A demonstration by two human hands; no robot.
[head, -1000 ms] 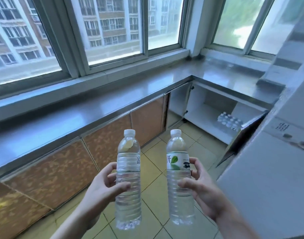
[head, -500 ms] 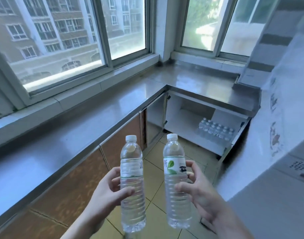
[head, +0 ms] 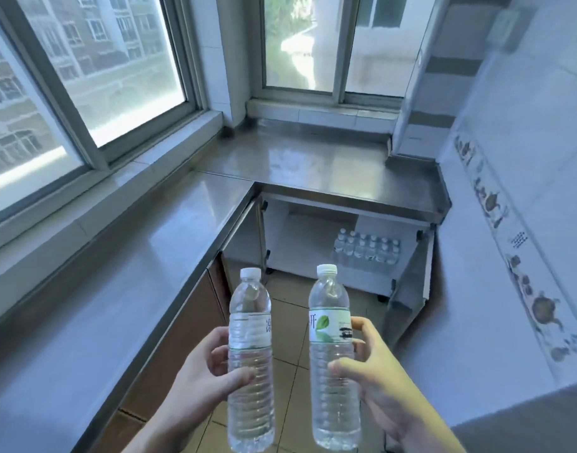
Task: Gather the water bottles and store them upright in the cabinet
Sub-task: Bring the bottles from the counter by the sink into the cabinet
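Bottles clear ribbed plastic, glossy, white caps (paper-look labels). Table brushed steel, reflective. Floor glazed tile. Cabinet interior matt white.

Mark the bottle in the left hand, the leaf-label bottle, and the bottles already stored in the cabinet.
Clear plastic white-capped water bottle in left hand (head: 250, 325): head view, on its label.
Clear leaf-label water bottle in right hand (head: 329, 325): head view, on the green leaf.
Stored group of small clear bottles (head: 367, 248): head view, group's middle.

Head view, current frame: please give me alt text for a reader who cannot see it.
Two hands, left hand and right hand, each hold a capped water bottle upright, the left bottle beside the right bottle. Ahead, under a steel counter, an open cabinet already holds a cluster of stored bottles standing upright.
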